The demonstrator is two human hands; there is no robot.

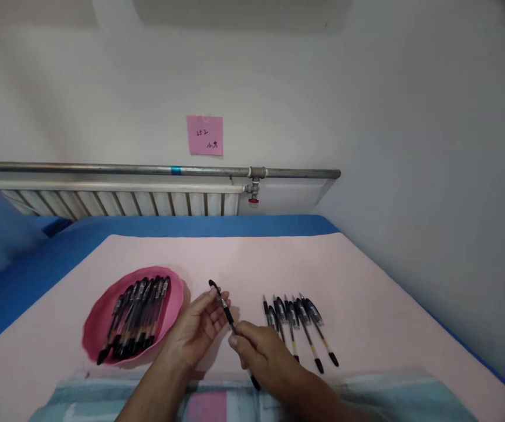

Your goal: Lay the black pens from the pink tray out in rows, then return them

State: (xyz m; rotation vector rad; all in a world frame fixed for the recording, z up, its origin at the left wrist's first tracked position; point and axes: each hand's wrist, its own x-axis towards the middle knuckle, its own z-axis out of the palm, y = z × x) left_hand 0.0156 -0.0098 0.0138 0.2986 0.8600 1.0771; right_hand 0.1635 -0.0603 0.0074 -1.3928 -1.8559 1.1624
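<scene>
Both my hands hold one black pen [223,305] over the pink sheet. My left hand [195,331] pinches its upper part near the cap with the fingertips. My right hand [263,351] grips the pen's lower barrel, fingers closed round it; the tip pokes out below that hand. A pink oval tray [98,319] at the left holds several black pens [138,316]. To the right of my hands lie several more black pens [298,325] side by side on the sheet.
A pink sheet [366,281] covers a blue surface [199,225]. A striped cloth [217,404] lies at the near edge. Behind are a white radiator [115,202], a metal pipe [146,170] and a pink sticky note [204,135] on the wall.
</scene>
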